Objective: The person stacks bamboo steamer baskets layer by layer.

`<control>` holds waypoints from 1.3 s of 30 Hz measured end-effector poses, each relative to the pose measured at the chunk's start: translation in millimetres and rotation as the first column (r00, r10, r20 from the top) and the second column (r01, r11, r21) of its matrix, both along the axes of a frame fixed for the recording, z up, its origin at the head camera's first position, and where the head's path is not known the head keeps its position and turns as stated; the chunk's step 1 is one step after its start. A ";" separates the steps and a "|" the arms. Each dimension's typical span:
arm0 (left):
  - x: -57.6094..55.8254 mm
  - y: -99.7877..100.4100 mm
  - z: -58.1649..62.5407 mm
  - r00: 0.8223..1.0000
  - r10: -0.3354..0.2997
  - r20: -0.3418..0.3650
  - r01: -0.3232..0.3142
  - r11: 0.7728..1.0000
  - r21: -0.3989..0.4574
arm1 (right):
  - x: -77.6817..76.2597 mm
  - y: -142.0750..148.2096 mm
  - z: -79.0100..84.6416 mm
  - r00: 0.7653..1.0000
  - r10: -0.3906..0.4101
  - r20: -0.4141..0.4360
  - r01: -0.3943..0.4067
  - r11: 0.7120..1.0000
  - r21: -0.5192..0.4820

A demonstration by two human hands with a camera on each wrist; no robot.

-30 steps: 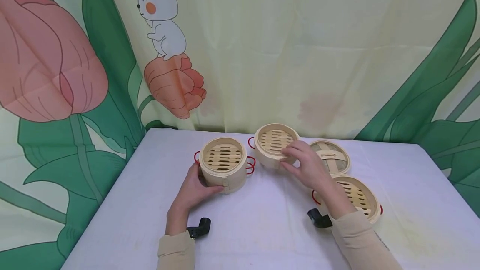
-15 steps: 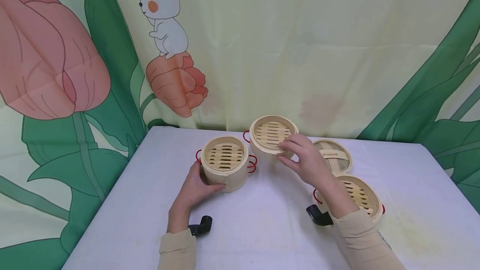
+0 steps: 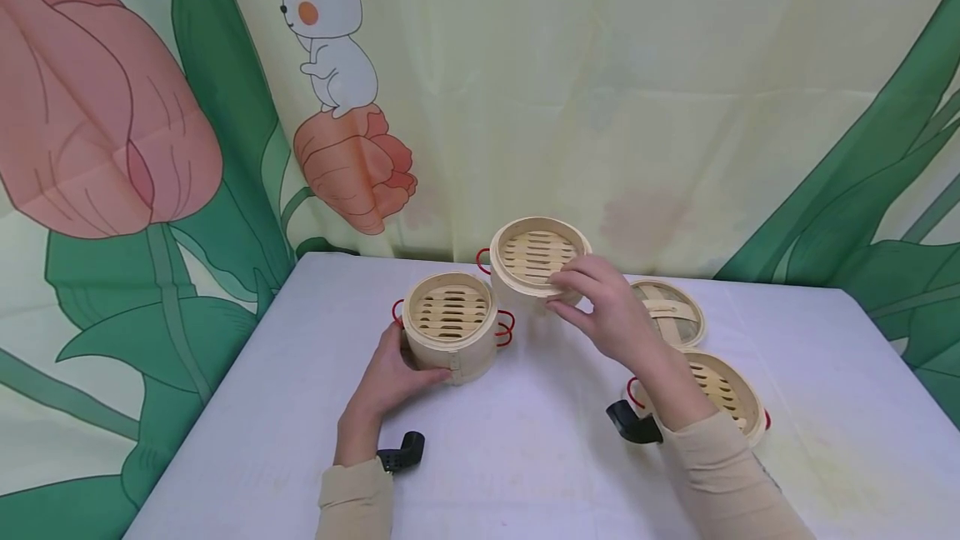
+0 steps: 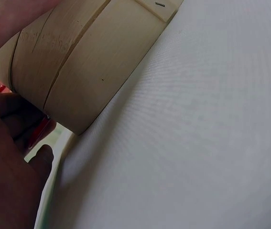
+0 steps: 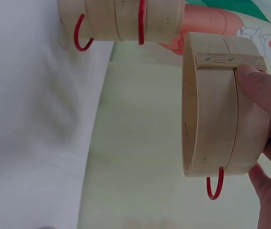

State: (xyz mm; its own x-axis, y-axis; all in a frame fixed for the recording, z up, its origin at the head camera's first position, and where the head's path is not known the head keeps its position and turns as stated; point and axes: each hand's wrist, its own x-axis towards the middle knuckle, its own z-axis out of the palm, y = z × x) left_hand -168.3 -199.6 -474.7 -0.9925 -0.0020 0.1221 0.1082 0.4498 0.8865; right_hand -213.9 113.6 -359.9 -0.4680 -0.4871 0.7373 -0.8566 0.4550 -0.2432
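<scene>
Two bamboo steamer baskets are stacked on the table left of centre; the stack (image 3: pixel 450 340) has red loop handles and a slatted inside. My left hand (image 3: pixel 393 375) holds it, thumb across the front and fingers round the left side, partly hidden. In the left wrist view the stack's wall (image 4: pixel 92 62) rests on the cloth. My right hand (image 3: pixel 609 307) pinches the near rim of another steamer basket (image 3: pixel 538 255), thumb outside and fingers over the edge. The right wrist view shows this basket (image 5: pixel 216 109) raised off the table, beside the stack (image 5: pixel 121 19).
A round woven steamer lid (image 3: pixel 667 311) lies behind the right forearm. Nearer stands another slatted basket (image 3: pixel 723 390), partly covered by that arm. White cloth covers the table (image 3: pixel 510 473), and a printed curtain (image 3: pixel 600 107) hangs at its back edge.
My right hand has lifted its basket off the table and moved it up and slightly left, towards the stack. The left hand stays on the stack.
</scene>
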 end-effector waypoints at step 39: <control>-1.8 -1.6 0.1 1.000 -0.015 -0.027 0.014 0.999 -0.034 | 12.5 -81.1 4.9 0.983 0.183 0.017 -0.183 0.983 -0.028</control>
State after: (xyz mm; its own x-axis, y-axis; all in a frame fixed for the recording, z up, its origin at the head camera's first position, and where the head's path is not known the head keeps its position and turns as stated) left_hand -170.1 -201.2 -474.7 -0.9886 0.0170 0.1493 0.1392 0.4779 0.8673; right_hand -201.3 32.5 -355.1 -0.3871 -0.5466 0.7426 -0.9199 0.2844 -0.2701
